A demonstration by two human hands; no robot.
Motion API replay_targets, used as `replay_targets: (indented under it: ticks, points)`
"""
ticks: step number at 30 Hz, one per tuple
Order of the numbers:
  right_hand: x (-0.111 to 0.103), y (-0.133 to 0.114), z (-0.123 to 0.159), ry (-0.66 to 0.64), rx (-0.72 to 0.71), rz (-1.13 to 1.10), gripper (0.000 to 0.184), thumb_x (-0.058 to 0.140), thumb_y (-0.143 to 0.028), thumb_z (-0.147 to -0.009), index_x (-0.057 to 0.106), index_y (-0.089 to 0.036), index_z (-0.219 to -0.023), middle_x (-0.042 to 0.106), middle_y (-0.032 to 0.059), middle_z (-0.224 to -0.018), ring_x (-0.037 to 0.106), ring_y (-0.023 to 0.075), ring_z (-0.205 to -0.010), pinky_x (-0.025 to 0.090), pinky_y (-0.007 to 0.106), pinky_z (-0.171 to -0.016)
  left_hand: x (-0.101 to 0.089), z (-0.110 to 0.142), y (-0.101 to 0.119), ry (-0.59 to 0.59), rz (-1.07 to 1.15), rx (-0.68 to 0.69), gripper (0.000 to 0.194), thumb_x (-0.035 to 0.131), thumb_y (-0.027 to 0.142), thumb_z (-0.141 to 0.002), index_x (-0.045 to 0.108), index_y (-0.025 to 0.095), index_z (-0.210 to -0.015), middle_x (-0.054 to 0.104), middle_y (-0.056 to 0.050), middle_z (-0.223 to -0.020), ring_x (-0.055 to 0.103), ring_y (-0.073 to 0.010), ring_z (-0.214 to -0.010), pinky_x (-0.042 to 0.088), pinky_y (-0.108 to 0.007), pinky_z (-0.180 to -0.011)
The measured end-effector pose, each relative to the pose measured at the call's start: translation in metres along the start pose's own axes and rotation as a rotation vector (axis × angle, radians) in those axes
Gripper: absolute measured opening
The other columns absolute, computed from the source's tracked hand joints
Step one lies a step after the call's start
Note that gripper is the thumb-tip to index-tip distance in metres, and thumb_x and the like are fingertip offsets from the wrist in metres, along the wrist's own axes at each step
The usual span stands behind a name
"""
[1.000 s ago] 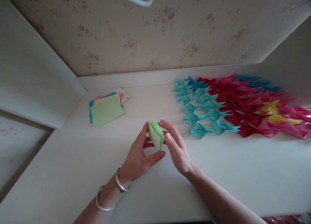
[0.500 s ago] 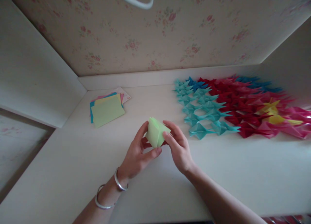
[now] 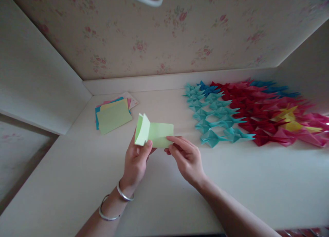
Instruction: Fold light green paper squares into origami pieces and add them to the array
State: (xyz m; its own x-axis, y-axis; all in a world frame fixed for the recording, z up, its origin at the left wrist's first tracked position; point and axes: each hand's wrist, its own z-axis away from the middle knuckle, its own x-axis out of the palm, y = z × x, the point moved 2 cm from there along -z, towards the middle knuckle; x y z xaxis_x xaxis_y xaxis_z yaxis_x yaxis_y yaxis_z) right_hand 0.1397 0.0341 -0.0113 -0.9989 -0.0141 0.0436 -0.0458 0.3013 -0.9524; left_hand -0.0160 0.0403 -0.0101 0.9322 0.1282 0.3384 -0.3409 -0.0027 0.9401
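Light green paper (image 3: 161,132) is held above the white table, its left part bent up into a standing fold and its right part lying flat. My left hand (image 3: 136,161) grips the folded left part, thumb in front and the other fingers mostly hidden behind. At the lower right corner, my right hand (image 3: 186,158) pinches the flat part between thumb and fingers. How many sheets there are, I cannot tell.
Coloured paper sheets (image 3: 114,117), green on top, lie at the back left. Folded teal paper cranes (image 3: 211,137) stand in rows at the right, beside red, pink, blue and yellow ones (image 3: 288,119). A white cable (image 3: 147,1) hangs at the top.
The green paper, earlier bent into a bulging diamond shape between both hands, is now spread out flat on its right side. My left hand has shifted left; my right hand now holds the corner.
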Motion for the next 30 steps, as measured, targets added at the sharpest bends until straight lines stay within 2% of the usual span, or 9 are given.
replay_targets:
  ticks: [4,7,10,15,19,23,26,28,30]
  points:
    - [0.001,0.0,0.0,-0.07,-0.119,0.128,0.044,0.054,-0.004,-0.084,0.068,-0.028,-0.118,0.069,0.0047,-0.102,0.069,0.0151,-0.073,0.061,0.03,-0.066,-0.003,-0.004,-0.002,0.104,-0.027,-0.056,0.04,0.079,0.039,-0.077,0.073,0.014,-0.108,0.077,-0.009,-0.102,0.073,-0.0246,-0.094,0.061,-0.036,-0.085]
    - [0.002,0.0,0.0,-0.083,-0.225,0.285,0.045,0.058,-0.006,-0.084,0.066,-0.03,-0.122,0.067,0.007,-0.109,0.068,0.0188,-0.086,0.061,0.033,-0.071,-0.006,-0.006,-0.001,0.153,-0.081,-0.087,0.038,0.079,0.04,-0.076,0.074,0.012,-0.101,0.078,-0.007,-0.092,0.073,-0.0188,-0.076,0.063,-0.028,-0.069]
    - [-0.001,0.0,-0.001,-0.057,-0.339,0.436,0.037,0.068,-0.012,-0.084,0.069,-0.029,-0.117,0.059,0.0107,-0.117,0.062,0.0249,-0.104,0.06,0.04,-0.08,-0.007,-0.008,0.001,0.118,-0.1,-0.127,0.034,0.077,0.039,-0.078,0.074,0.009,-0.093,0.077,-0.007,-0.081,0.071,-0.0159,-0.062,0.06,-0.023,-0.056]
    - [-0.008,-0.007,-0.006,-0.04,-0.473,0.62,0.015,0.075,-0.019,-0.082,0.074,-0.028,-0.094,0.047,0.0111,-0.136,0.05,0.0329,-0.125,0.048,0.054,-0.1,-0.008,-0.008,0.001,0.029,-0.23,-0.191,0.035,0.072,0.042,-0.082,0.076,0.007,-0.081,0.076,-0.009,-0.068,0.071,-0.0172,-0.057,0.058,-0.024,-0.056]
    - [-0.007,-0.011,-0.009,-0.092,-0.429,0.555,0.006,0.069,-0.018,-0.087,0.07,-0.023,-0.088,0.053,0.0126,-0.131,0.05,0.0316,-0.127,0.044,0.052,-0.105,-0.006,-0.006,0.002,0.002,-0.323,-0.209,0.037,0.07,0.044,-0.085,0.074,0.008,-0.077,0.075,-0.008,-0.063,0.071,-0.0174,-0.055,0.057,-0.023,-0.054]
    - [-0.006,-0.009,-0.009,-0.04,-0.269,0.405,0.007,0.061,-0.017,-0.092,0.065,-0.022,-0.088,0.058,0.013,-0.125,0.058,0.0265,-0.116,0.052,0.045,-0.095,-0.003,-0.002,0.004,-0.007,-0.358,-0.2,0.037,0.068,0.045,-0.086,0.072,0.01,-0.077,0.075,-0.006,-0.064,0.071,-0.0167,-0.054,0.057,-0.024,-0.055]
    - [-0.007,-0.006,-0.009,-0.006,-0.134,0.362,0.008,0.061,-0.022,-0.092,0.065,-0.022,-0.085,0.057,0.012,-0.123,0.063,0.0226,-0.099,0.057,0.031,-0.066,0.0,0.0,0.004,-0.076,-0.348,-0.229,0.034,0.069,0.043,-0.086,0.073,0.011,-0.076,0.075,-0.006,-0.064,0.071,-0.0175,-0.056,0.058,-0.025,-0.058]
    - [-0.008,-0.004,-0.01,0.008,-0.039,0.334,0.012,0.061,-0.027,-0.092,0.065,-0.021,-0.083,0.057,0.012,-0.122,0.063,0.0185,-0.084,0.048,0.023,-0.045,0.002,0.001,0.004,-0.141,-0.332,-0.261,0.031,0.069,0.041,-0.085,0.073,0.011,-0.077,0.074,-0.006,-0.064,0.071,-0.0183,-0.058,0.058,-0.026,-0.059]
    - [-0.009,-0.002,-0.012,0.032,0.012,0.299,0.017,0.062,-0.03,-0.092,0.067,-0.02,-0.079,0.058,0.0122,-0.117,0.062,0.0173,-0.079,0.042,0.021,-0.041,0.004,0.002,0.004,-0.182,-0.314,-0.29,0.03,0.069,0.04,-0.086,0.074,0.011,-0.079,0.074,-0.006,-0.064,0.07,-0.0183,-0.059,0.058,-0.026,-0.06]
